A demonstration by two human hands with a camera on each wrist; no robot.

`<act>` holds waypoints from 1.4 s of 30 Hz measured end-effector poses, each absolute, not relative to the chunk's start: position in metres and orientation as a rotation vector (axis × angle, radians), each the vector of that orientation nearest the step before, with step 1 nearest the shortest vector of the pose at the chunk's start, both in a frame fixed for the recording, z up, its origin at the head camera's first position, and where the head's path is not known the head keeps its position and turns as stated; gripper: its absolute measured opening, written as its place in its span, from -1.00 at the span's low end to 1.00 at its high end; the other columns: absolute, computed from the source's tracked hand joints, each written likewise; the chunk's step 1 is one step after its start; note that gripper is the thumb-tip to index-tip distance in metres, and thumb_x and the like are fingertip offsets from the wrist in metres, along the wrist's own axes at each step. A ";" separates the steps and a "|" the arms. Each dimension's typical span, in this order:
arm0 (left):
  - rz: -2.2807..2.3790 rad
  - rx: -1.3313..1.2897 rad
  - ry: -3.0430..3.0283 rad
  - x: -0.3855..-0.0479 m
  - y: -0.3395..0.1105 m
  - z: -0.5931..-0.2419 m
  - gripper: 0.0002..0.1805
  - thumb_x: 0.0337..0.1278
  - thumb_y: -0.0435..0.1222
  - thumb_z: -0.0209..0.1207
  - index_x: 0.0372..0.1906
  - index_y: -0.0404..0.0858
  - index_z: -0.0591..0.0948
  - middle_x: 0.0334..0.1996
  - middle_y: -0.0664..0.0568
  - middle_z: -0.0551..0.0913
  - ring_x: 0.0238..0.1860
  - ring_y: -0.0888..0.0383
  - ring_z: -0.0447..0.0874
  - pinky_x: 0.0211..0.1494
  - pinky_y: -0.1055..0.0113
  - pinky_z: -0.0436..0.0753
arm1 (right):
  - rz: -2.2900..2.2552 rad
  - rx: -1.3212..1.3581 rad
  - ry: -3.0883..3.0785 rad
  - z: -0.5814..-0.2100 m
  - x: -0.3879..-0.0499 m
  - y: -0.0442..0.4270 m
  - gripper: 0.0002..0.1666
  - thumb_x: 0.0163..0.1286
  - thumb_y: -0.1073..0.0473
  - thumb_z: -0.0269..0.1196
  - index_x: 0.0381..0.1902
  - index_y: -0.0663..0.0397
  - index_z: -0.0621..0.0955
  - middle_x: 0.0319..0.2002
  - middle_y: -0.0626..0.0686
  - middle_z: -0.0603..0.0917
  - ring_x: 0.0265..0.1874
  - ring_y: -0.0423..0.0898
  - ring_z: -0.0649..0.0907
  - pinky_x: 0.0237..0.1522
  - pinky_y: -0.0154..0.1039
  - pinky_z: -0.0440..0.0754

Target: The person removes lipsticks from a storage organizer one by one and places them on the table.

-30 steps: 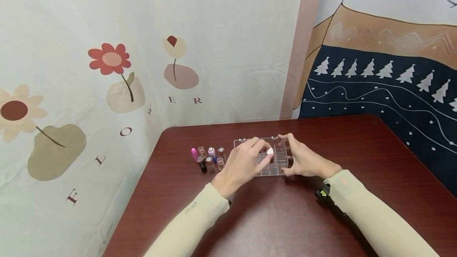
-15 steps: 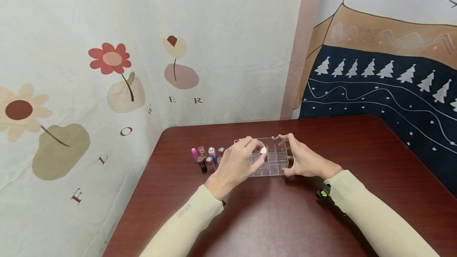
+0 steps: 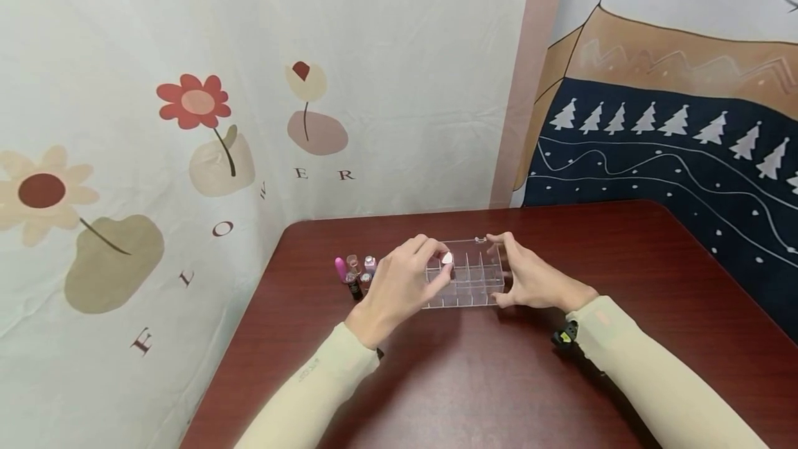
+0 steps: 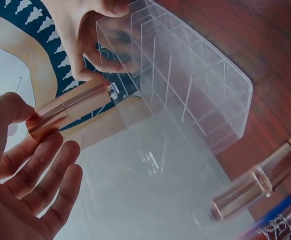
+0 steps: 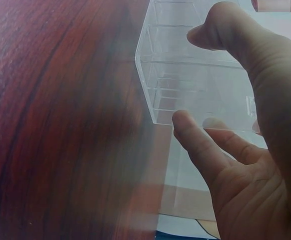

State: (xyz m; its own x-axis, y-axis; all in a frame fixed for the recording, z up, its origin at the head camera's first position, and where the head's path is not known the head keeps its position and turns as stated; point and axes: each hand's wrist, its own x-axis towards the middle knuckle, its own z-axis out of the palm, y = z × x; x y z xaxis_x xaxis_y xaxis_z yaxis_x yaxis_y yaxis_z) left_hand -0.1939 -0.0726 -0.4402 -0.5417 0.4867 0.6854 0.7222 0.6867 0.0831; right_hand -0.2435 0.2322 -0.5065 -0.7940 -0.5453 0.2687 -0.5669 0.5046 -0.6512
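Note:
My left hand (image 3: 399, 281) pinches a shiny rose-gold lipstick tube (image 4: 68, 107) between thumb and fingers; only its pale end (image 3: 447, 259) shows in the head view. The tube is held above the left part of a clear plastic organizer (image 3: 476, 289), which is split into several small compartments. At the organizer's right end, my right hand (image 3: 533, 281) grips it, with the thumb at the near side and the fingers at the far side. In the right wrist view, thumb and fingers (image 5: 183, 122) straddle the clear wall. The left hand hides the organizer's left end.
Left of the organizer stand several cosmetic tubes, among them a pink one (image 3: 340, 268), a black one (image 3: 354, 288) and a clear-topped one (image 3: 370, 265). Another rose-gold tube (image 4: 258, 180) shows in the left wrist view. The dark red table (image 3: 499, 380) meets a printed cloth backdrop (image 3: 405, 123).
My left hand has moved left with the lipstick tube, uncovering more of the organizer's compartments and covering some standing tubes. The right hand and the organizer have stayed put.

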 end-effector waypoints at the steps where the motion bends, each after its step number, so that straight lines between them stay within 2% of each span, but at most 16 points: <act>1: -0.475 -0.921 -2.248 -0.194 -0.074 -0.440 -0.91 0.47 -0.27 0.48 -0.07 -0.10 0.78 -0.19 0.13 0.80 -0.22 0.20 0.77 -0.17 0.35 0.81 | 1.188 0.998 -2.698 -0.506 -0.244 0.232 0.28 0.10 0.37 0.77 0.61 0.31 0.24 0.41 0.47 0.67 0.30 0.34 0.85 0.24 0.15 0.91; 17: -0.531 -0.842 -2.207 -0.192 -0.097 -0.434 -0.83 0.36 -0.33 0.51 -0.03 -0.16 0.80 -0.17 0.08 0.84 -0.30 0.17 0.68 -0.29 0.37 0.69 | 1.211 0.991 -2.698 -0.504 -0.245 0.232 0.30 0.10 0.40 0.75 0.64 0.32 0.22 0.41 0.47 0.64 0.34 0.37 0.81 0.23 0.15 0.91; 23: -0.536 -0.818 -2.215 -0.191 -0.108 -0.434 -0.81 0.36 -0.33 0.52 0.00 -0.18 0.81 -0.15 0.07 0.84 -0.25 0.15 0.75 -0.30 0.36 0.72 | 1.211 0.984 -2.707 -0.504 -0.244 0.232 0.27 0.12 0.38 0.76 0.62 0.32 0.23 0.44 0.47 0.63 0.35 0.37 0.81 0.24 0.15 0.91; 32: -0.558 -0.781 -2.215 -0.190 -0.122 -0.432 -0.80 0.30 -0.38 0.51 -0.02 -0.22 0.81 -0.19 0.01 0.83 -0.33 0.16 0.70 -0.31 0.40 0.69 | 1.224 0.973 -2.717 -0.506 -0.244 0.232 0.28 0.11 0.37 0.76 0.63 0.25 0.24 0.42 0.46 0.63 0.37 0.38 0.80 0.25 0.14 0.91; 42: -0.556 -0.692 -2.258 -0.187 -0.139 -0.428 -0.80 0.34 -0.34 0.51 -0.01 -0.14 0.80 -0.19 0.07 0.80 -0.34 0.20 0.70 -0.40 0.24 0.74 | 1.237 0.976 -2.714 -0.505 -0.244 0.231 0.23 0.10 0.41 0.74 0.58 0.28 0.25 0.49 0.48 0.60 0.35 0.39 0.79 0.24 0.14 0.91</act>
